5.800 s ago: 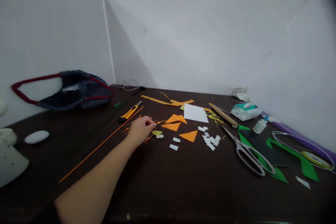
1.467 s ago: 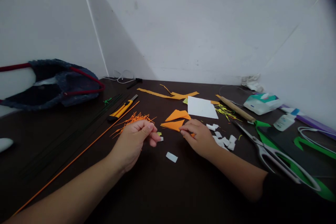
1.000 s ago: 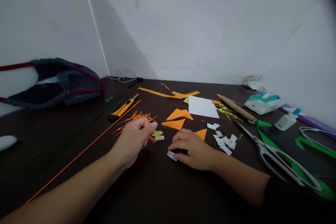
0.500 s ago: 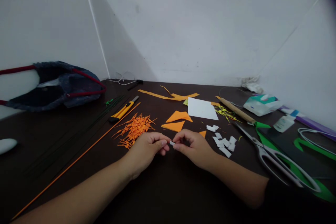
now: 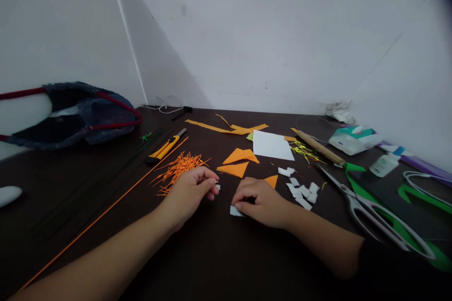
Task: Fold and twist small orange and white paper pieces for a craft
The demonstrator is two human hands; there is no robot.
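Observation:
My left hand (image 5: 190,191) rests on the dark table (image 5: 219,258) with its fingers curled, thumb and fingertips pinched on a tiny white paper bit (image 5: 218,187). A heap of thin orange paper slivers (image 5: 178,169) lies just behind it. My right hand (image 5: 259,200) lies knuckles up, its fingertips pressing a small white paper piece (image 5: 235,210) against the table. Orange paper triangles (image 5: 235,168) and several small white paper pieces (image 5: 300,190) lie just beyond and to the right of that hand.
Large scissors (image 5: 367,214) and green paper cut-outs (image 5: 422,195) lie at right, with a glue bottle (image 5: 384,163) and a wooden stick (image 5: 319,147). A white sheet (image 5: 271,145), a yellow utility knife (image 5: 165,147), a long orange stick (image 5: 102,214) and a dark bag (image 5: 76,113) lie further off.
Half a second ago both hands met over one white piece just above the table. Now they have parted: the right hand has dropped nearer, pressing a white piece down, and the left has drawn back left.

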